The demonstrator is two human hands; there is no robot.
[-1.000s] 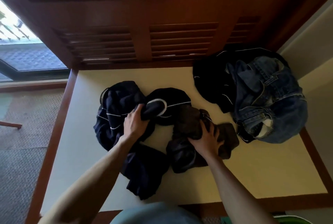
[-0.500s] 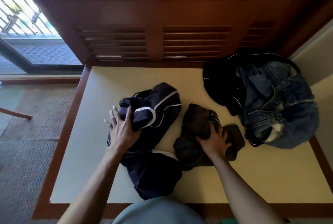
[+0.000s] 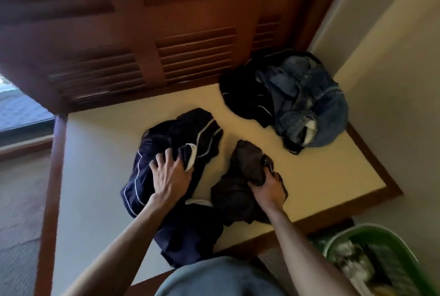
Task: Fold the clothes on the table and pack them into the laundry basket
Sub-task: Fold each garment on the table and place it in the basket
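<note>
Right grip (image 3: 266, 188) clamps the brown garment (image 3: 247, 164), left grip (image 3: 170, 176) bunches the navy garment (image 3: 188, 236), both mid-desk (image 3: 321, 172). Two more far right: black garment (image 3: 240, 95), denim garment (image 3: 309, 100). One green basket (image 3: 371, 228), cut off near right, blurry.

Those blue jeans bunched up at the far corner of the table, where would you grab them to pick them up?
Probably the waistband: the thick stitched edge beside the white pocket lining, on the near side of the crumpled jeans. Reach in from the near right of the table, since a black garment lies against their left side.
</note>
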